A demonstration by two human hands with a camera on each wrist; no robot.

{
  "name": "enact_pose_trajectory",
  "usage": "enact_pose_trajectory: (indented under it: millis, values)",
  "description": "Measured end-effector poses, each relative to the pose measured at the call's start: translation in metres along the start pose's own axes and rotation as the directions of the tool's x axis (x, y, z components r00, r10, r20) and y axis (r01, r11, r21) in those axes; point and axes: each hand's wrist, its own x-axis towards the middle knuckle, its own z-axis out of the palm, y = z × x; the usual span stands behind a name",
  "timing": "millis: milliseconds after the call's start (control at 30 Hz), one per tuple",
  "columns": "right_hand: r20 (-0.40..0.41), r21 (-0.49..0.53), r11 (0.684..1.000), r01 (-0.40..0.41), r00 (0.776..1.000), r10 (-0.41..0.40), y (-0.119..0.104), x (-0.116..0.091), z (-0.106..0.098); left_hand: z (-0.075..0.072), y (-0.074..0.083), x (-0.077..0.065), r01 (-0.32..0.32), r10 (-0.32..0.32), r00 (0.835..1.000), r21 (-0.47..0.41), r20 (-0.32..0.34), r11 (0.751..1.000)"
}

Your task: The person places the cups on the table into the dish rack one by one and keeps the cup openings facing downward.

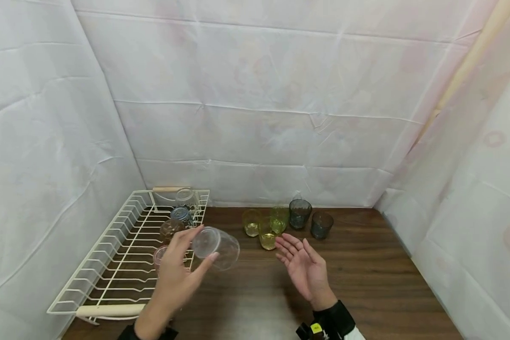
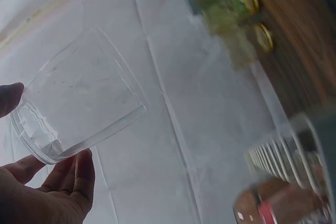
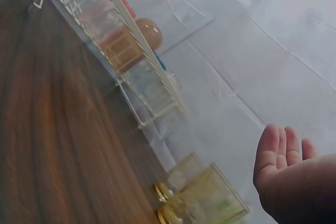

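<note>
A clear drinking glass [image 1: 216, 248] is tilted in my left hand [image 1: 174, 276], beside the right edge of the dish rack. Thumb and fingers grip it around its thick base; its mouth points away from the palm in the left wrist view. My right hand [image 1: 303, 270] is held palm up over the table, fingers extended and holding nothing. Just beyond its fingertips stand two yellow glasses, the nearer one [image 1: 267, 236] and the farther one [image 1: 251, 223], with a green glass [image 1: 279, 219] beside them.
A white wire dish rack [image 1: 63, 312] with wooden handles stands at the left. Along its right side sit a clear glass [image 1: 186, 196], a blue one [image 1: 181, 214], a brown one [image 1: 170, 230] and a pink one [image 1: 158, 257]. Two dark grey glasses [image 1: 300, 215] stand near the back cloth wall [image 1: 255, 137].
</note>
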Motion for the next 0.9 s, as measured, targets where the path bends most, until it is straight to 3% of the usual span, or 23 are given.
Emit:
enact_pose_trajectory:
  millis: [267,467,567,733,900]
  values:
    - [-0.122,-0.112,0.993,0.032,0.991,-0.046,-0.011,0.004,-0.013,-0.05,-0.023,-0.017,0.079,-0.072,0.995,0.103,-0.074,0.991]
    - [-0.219,-0.169,0.984,0.053,0.972,-0.09,-0.014,0.005,-0.023,-0.077,-0.032,-0.029,0.206,-0.191,0.976,0.174,-0.1,0.963]
    - [-0.243,-0.18,0.982,0.057,0.965,-0.101,-0.015,0.007,-0.025,-0.083,-0.035,-0.035,0.239,-0.221,0.97,0.202,-0.105,0.95]
    - [-0.275,-0.189,0.979,0.074,0.953,-0.125,-0.016,0.01,-0.029,-0.089,-0.04,-0.039,0.23,-0.211,0.97,0.179,-0.119,0.957]
    - [-0.293,-0.185,0.979,0.085,0.946,-0.137,-0.015,0.01,-0.031,-0.091,-0.043,-0.042,0.261,-0.241,0.963,0.192,-0.123,0.946]
